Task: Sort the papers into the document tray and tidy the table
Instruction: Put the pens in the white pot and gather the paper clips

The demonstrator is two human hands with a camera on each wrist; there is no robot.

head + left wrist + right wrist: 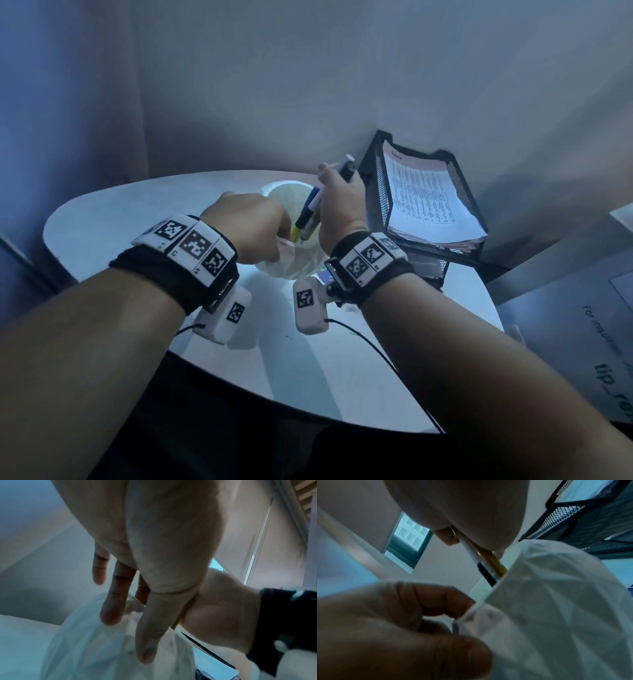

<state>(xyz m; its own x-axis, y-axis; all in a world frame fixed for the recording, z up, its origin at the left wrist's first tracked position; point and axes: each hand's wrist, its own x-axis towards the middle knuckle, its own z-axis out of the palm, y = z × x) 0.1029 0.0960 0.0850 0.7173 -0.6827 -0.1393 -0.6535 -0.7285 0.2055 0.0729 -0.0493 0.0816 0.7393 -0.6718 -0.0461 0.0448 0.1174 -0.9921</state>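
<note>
Dim table (102, 219) — right hand (342, 202) fingers clenched round pens (310, 216), left hand (250, 226) pinching bag (298, 260), tips hidden

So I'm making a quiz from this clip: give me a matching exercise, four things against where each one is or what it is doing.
Things:
1. left hand
2. right hand
3. papers
4. white cup

States:
a. grips a bunch of pens
b. lie in the top of the black mesh tray
c. stands on the table between the two hands
d. holds the cup's near rim

Pairs: 1-d, 2-a, 3-b, 4-c
</note>
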